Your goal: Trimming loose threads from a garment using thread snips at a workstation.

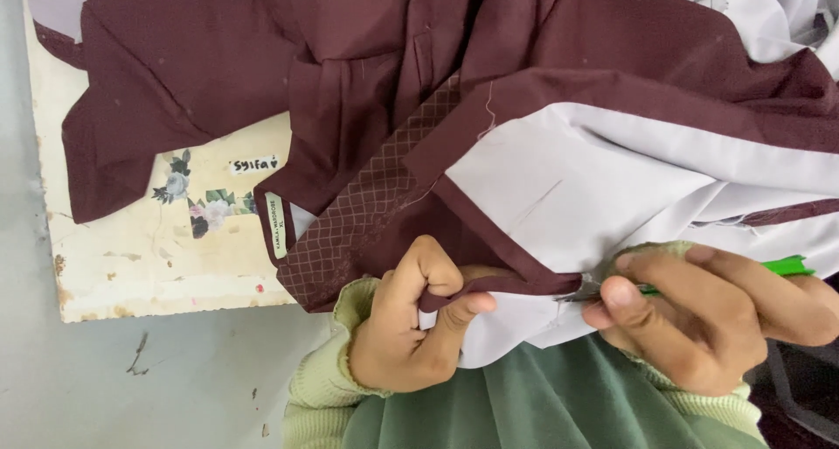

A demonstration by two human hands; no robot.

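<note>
Garment [489, 91] hem mid-trim: left hand [411, 322] pinches the maroon edge, right hand [708, 314] grips a green-handled snipper [786, 266] at the seam; most looks unworked.

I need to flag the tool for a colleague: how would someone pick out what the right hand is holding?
Start at the big maroon garment with its white lining. Follow the maroon hem down to where the left hand pinches it. Beside that, the right hand holds a small tool: its bright green handle is the only vivid green there.
</note>
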